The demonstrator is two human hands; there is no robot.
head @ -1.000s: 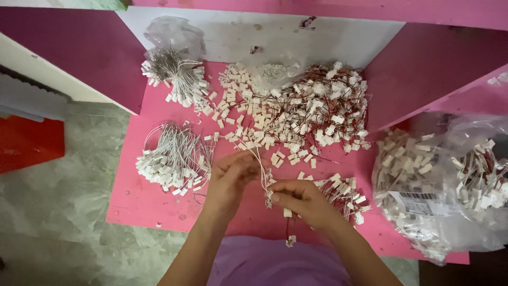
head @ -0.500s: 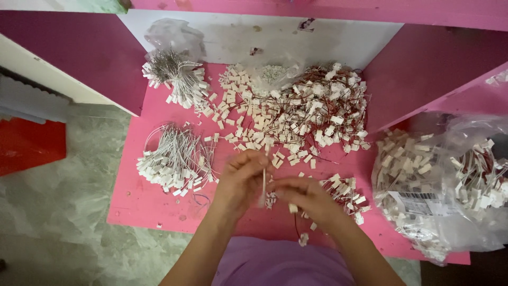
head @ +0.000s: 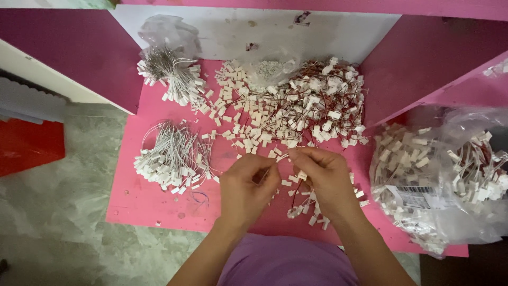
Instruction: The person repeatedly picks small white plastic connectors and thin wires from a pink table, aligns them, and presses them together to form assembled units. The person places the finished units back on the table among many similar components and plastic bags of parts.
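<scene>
The left hand and the right hand have moved up the pink bench, closer to the big pile of white plugs with red wires. Both hands pinch one small white plug between their fingertips, just below that pile. A moment ago they were lower, with a wire hanging between them. The bundle of white wires lies left of the pile, and the clear bag of plugs sits to its right.
</scene>
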